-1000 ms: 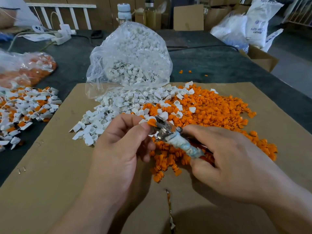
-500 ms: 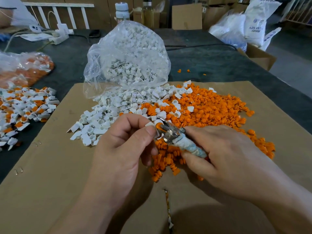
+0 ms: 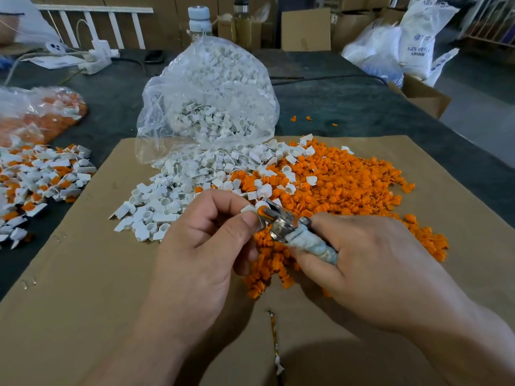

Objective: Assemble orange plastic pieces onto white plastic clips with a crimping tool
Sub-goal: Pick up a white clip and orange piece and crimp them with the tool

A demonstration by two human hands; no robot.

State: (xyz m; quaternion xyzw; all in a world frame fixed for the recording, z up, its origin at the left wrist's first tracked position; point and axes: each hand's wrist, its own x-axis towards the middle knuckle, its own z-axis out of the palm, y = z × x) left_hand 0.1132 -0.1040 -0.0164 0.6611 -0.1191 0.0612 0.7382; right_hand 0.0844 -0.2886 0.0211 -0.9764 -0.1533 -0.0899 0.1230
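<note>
Orange piece sits in the white clip pinched between the curled fingers of my left hand, right at the metal nose of the tool. My right hand grips its wrapped handle. Squeezed off-centre, the piece could pop out, or the nose could nip my thumb. The orange heap and the white heap crowd close behind on the cardboard covering the surface.

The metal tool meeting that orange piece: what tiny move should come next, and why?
Probably a squeeze of the tool by the right hand. The orange piece sits at its tip against the white clip that the left hand pinches, so pressing should seat them together.
</note>
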